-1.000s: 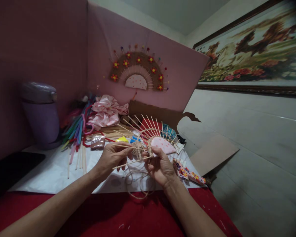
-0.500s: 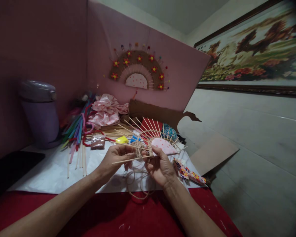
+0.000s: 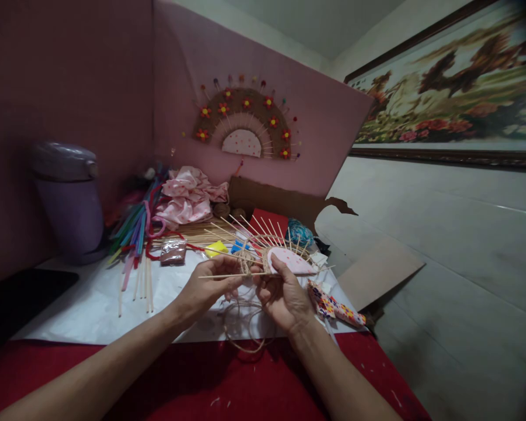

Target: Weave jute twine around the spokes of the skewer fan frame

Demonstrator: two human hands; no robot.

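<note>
Above white sheeting [image 3: 92,304], my right hand [image 3: 290,301] is clamping the dotted stick fan [image 3: 291,262], my left hand [image 3: 206,287] half-hiding its unclear grip.

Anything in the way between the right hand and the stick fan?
Nothing visible: the right hand holds the fan directly, thumb on its dotted cloth. The loose twine shows below the fan, not between them.

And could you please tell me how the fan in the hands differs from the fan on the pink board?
The held fan shows bare stick ends; the mounted fan has coloured tips. The mounted fan bears red flowers on a brown band; the held fan bears none. Both have spotted half-round centres.
</note>
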